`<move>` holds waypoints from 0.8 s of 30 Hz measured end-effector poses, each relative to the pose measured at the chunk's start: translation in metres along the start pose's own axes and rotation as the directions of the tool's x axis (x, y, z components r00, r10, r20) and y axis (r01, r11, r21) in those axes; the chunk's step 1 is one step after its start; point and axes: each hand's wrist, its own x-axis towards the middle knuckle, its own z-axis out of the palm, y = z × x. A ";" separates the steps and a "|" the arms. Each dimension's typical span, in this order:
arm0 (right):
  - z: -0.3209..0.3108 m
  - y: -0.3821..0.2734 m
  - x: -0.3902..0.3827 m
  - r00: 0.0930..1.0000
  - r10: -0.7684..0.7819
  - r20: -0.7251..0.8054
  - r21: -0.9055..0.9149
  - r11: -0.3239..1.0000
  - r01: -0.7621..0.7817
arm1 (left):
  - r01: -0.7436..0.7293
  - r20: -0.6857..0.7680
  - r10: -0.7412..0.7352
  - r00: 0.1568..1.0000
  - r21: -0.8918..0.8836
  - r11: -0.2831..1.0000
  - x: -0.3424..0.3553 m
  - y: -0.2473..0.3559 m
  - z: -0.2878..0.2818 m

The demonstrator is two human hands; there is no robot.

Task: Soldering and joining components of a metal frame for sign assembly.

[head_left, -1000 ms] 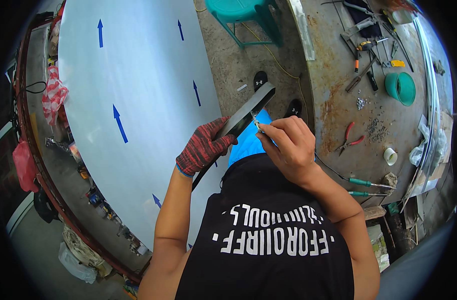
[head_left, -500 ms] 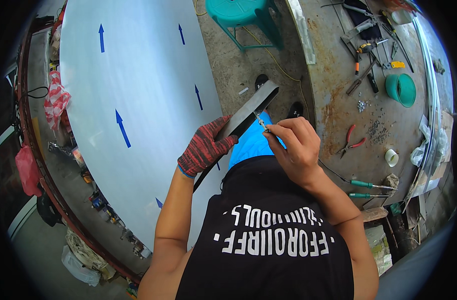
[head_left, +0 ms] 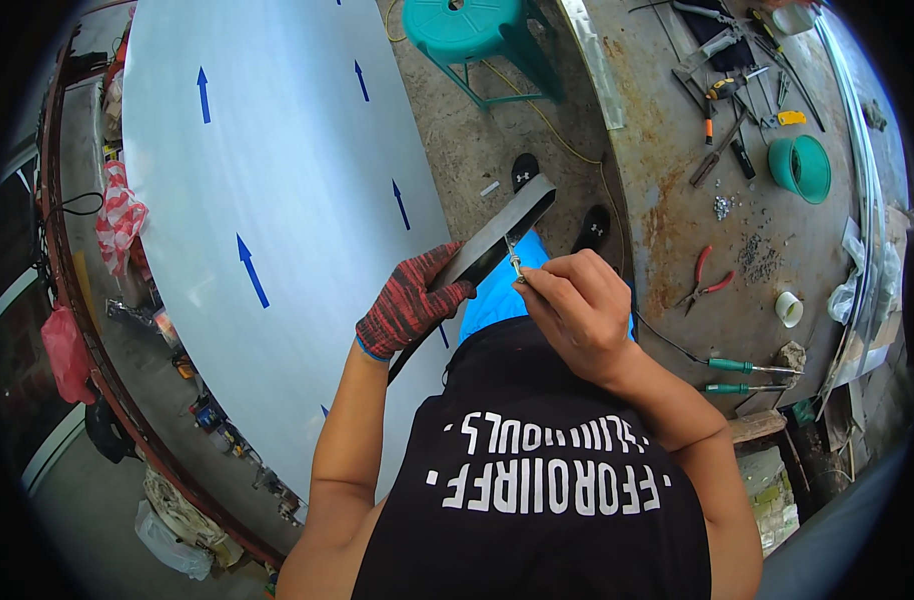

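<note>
My left hand (head_left: pixel 409 308), in a red and black knit glove, is wrapped round a long grey metal channel (head_left: pixel 499 232) that slants away from me in front of my body. Between the thumb and fingertips of my bare right hand (head_left: pixel 585 312) is a small shiny metal fitting (head_left: pixel 516 264), slim like a bolt. Its far end reaches the open side of the channel; whether it is fixed there I cannot tell. The channel's near end passes behind my gloved hand and wrist.
At left lies a large pale sheet (head_left: pixel 297 200) with blue arrows. A rusty metal bench (head_left: pixel 667 190) at right carries red-handled pliers (head_left: pixel 712 282), a green cup (head_left: pixel 799 170), two green-handled soldering irons (head_left: pixel 732 367), screwdrivers and loose small parts. A green stool (head_left: pixel 467 30) stands ahead.
My right hand has shifted slightly left and down with the small fitting. The channel's far end sits a little lower in view; the left grip is unchanged.
</note>
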 end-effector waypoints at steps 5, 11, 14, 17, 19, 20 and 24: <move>-0.003 -0.003 0.001 1.000 -0.018 0.015 0.013 1.000 0.018 | -0.053 -0.016 0.053 0.998 0.026 0.998 -0.001 -0.007 0.001; -0.004 -0.004 0.002 0.999 -0.022 0.030 0.021 1.000 0.021 | -0.036 -0.010 0.036 0.999 -0.004 0.999 -0.001 -0.007 0.002; -0.004 -0.004 0.002 0.999 -0.019 0.030 0.026 0.999 0.018 | -0.032 -0.002 0.032 0.999 -0.004 0.999 0.000 -0.008 0.003; -0.003 -0.003 0.003 1.000 -0.007 0.026 0.026 1.000 0.006 | -0.013 0.016 0.013 1.000 -0.019 1.000 0.000 -0.007 0.005; -0.003 -0.002 0.002 1.000 0.002 0.025 0.021 1.000 -0.002 | 0.013 0.025 -0.012 1.000 -0.047 0.999 0.000 -0.005 0.006; -0.002 -0.002 0.001 0.999 0.020 0.025 0.012 1.000 -0.021 | 0.030 0.029 -0.028 0.999 -0.048 0.998 0.000 -0.004 0.007; -0.002 0.000 0.000 0.999 0.050 0.021 0.001 0.999 -0.050 | 0.054 0.028 -0.052 0.998 -0.085 0.995 0.001 -0.004 0.010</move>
